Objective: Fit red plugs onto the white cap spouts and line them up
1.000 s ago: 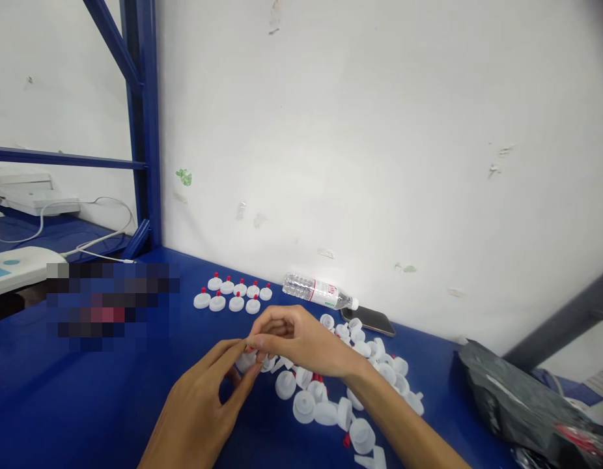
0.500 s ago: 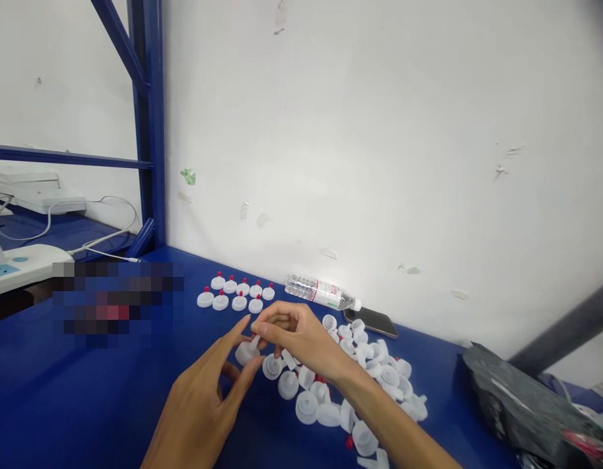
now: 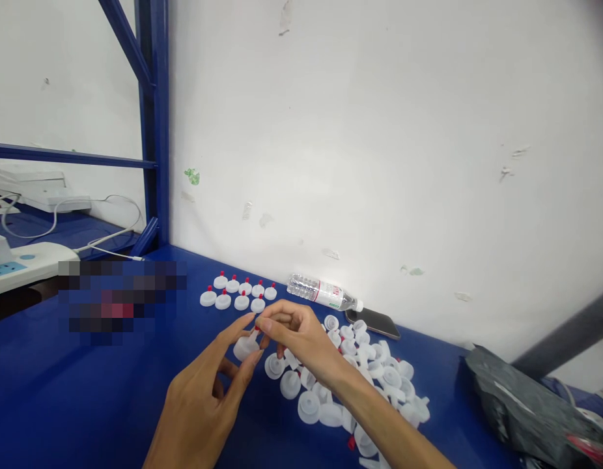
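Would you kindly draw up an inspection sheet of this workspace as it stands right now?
Surface: blue tabletop, set against the wall.
Job's things: nine red-tipped white caps stand in two rows; loose white pieces lie heaped nearer the person, with some red bits among them.
Clutter: plastic bottle on its side, dark phone, dark plastic bag; a pixelated patch at left cannot be identified.
Hands: left hand holds a white piece; right hand pinches its red tip.
Cables: white cables by the power strip at left.
Surroundings: marked white wall, blue metal frame.
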### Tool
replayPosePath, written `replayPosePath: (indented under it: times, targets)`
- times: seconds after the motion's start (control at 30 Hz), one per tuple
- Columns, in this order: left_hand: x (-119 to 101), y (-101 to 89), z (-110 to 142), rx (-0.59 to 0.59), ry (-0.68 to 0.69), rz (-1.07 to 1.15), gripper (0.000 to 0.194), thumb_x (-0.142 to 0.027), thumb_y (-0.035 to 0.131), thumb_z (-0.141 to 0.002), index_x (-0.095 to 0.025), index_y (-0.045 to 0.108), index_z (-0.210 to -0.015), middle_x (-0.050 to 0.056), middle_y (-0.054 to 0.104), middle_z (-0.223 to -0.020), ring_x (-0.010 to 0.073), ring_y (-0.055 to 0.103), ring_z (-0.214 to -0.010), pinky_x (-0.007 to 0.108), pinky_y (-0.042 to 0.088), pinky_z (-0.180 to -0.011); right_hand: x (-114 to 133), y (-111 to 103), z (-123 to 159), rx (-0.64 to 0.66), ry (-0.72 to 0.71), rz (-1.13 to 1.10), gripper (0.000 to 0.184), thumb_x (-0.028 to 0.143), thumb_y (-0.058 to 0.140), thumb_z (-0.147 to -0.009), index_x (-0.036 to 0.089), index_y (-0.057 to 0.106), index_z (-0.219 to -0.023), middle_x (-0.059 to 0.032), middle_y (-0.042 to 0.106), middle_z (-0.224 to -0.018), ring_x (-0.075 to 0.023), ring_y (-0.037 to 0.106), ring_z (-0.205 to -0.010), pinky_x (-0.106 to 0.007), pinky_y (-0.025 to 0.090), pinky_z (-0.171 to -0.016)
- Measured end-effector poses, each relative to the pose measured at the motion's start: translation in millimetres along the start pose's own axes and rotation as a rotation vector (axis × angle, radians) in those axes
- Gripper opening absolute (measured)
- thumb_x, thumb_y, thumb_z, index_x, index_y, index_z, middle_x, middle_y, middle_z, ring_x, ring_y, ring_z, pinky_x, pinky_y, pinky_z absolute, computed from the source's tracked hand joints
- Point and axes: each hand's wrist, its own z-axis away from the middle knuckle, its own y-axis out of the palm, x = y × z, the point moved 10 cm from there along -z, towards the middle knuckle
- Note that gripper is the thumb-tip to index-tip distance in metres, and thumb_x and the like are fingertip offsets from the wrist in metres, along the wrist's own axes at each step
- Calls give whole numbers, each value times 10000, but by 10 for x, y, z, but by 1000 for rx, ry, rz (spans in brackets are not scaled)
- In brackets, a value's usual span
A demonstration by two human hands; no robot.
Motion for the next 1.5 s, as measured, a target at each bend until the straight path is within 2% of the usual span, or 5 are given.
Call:
replayPosePath:
  times: [0.33,0.83,1.07,1.27,1.5]
  targets:
    - [65,-30,14,-40,-27,-26,551,-684,579,-893,-385,561,-1355,-96,784,-826,89,595,-458,208,525,-505,115,32,49,5,-81,124,215,410,749,-898,210,703,-964,-10,732,-851,-143,687,-752,-206,437,-547]
    - [-38,-77,18,-72,26,-83,493,-650,602,-892,-413,589,-1324,-157,552,-480,87,495,-385,174,454,-442,344,82,113,-68,-166,431,71,310,760,-888,241,758,-903,33,755,-836,-132,699,-729,-236,484,-639]
    - [71,22,39,13,1,-106,621,-666,554,-916,-460,418,-1485,-114,793,-1012,69,579,-443,216,546,-538,300,101,95,-32,-213,617,74,290,696,-955,252,739,-908,51,759,-849,-122,695,-775,-221,456,-661]
    - [48,20,23,7,6,-103,504,-564,475,-977,-442,408,-1462,-47,700,-1313,88,686,-612,226,560,-550,155,-324,-79,-129,-136,890,118,313,665,-975,233,729,-915,23,769,-871,-148,710,-818,-246,471,-724]
    - [101,-20,19,-25,-14,-131,432,-522,445,-983,-388,475,-1392,-17,741,-1183,90,658,-552,244,562,-547,-211,-773,-463,-183,-4,1037,181,338,640,-998,180,714,-949,-18,746,-859,-172,707,-780,-330,542,-786]
